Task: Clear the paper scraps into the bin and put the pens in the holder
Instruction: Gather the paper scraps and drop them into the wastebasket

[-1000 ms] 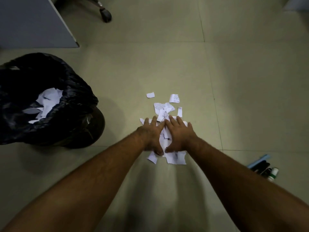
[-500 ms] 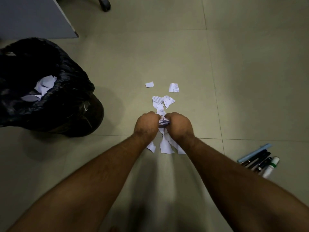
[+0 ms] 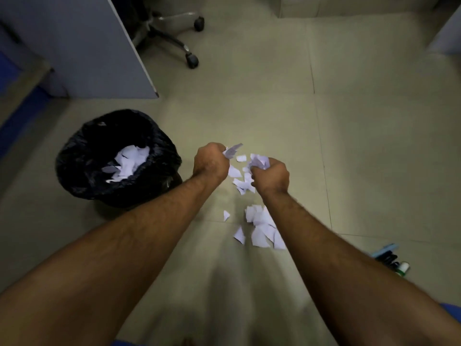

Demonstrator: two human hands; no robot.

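Right now my fingers are curled into two fists, each clamped on a wad of torn paper: the left hand (image 3: 211, 162) has a tuft sticking out past its knuckles, and the right hand (image 3: 271, 174) shows a crumpled bunch at its top. My fingertips are tucked under, so I cannot tell how much each fist really holds. Both fists are raised off the floor (image 3: 361, 151), side by side but apart.

Below and between them, loose paper scraps (image 3: 260, 224) lie on the tiles, a few small ones near the fists and a bigger cluster closer to me beside my right forearm. The bin (image 3: 82, 171), lined with a black bag and already holding white scraps, stands to my left, near the left fist. The pens (image 3: 389, 258) lie in a bundle on the floor at my far right; I see no holder.

I judge this to be the carrying step of the scrap clearing, partway done. Next I should swing both fists left over the bin's mouth and open them only there, keeping the squeeze firm so no bits flutter out on the way.
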